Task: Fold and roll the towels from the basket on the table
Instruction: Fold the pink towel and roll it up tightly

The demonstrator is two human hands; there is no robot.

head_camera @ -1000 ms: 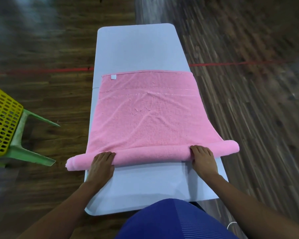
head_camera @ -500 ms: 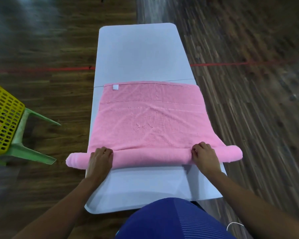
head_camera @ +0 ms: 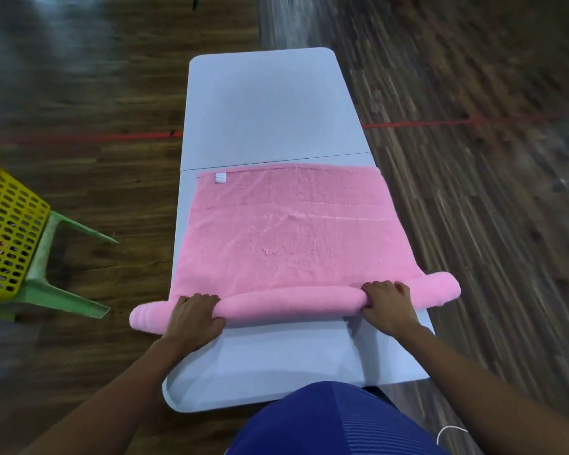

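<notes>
white table, pink towel (half rolled), left hand and right hand both gripping it

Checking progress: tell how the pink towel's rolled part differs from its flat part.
The rolled part is a thick tube overhanging both sides of the table; the flat part lies spread on it. The left hand and right hand grip the rolled part, not the flat part. The flat part shows a white tag; the rolled part shows none. Both are the same pink cloth.

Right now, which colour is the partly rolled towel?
The towel is plain pink, clearest in the head view.
</notes>
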